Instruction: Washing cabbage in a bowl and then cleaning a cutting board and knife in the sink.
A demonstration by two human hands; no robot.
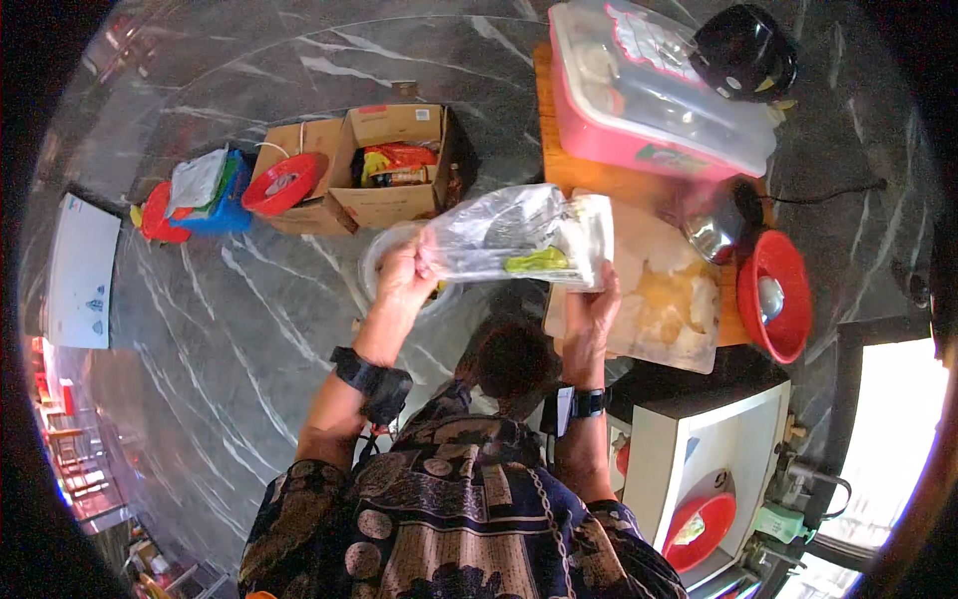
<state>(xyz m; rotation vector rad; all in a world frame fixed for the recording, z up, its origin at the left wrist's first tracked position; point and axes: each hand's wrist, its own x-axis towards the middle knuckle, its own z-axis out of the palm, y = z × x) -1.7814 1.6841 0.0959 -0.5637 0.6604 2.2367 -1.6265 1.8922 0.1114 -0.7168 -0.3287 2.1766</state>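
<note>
Stretched between my hands is a transparent plastic bag [490, 224], lying nearly level in the air. My left hand [408, 266] pinches its left end, and my right hand [595, 296] grips the lower right corner near a shiny white edge. A yellow-green patch [535, 260] shows in the bag's lower part; whether it is print or contents I cannot tell. Partly hidden under my left hand, a whitish round tub [370, 262] stands on the floor. Past my right hand lies a pale, worn board [636, 341] with a brownish stain.
A low wooden table [550, 112] carries a pink lidded storage box [599, 142] and a metal bowl [711, 232]. A red basin [797, 299] sits at its right edge. Cardboard boxes [382, 202], a red strainer [281, 187] and a blue container [232, 210] line the floor beyond. A white cabinet [651, 479] stands lower right.
</note>
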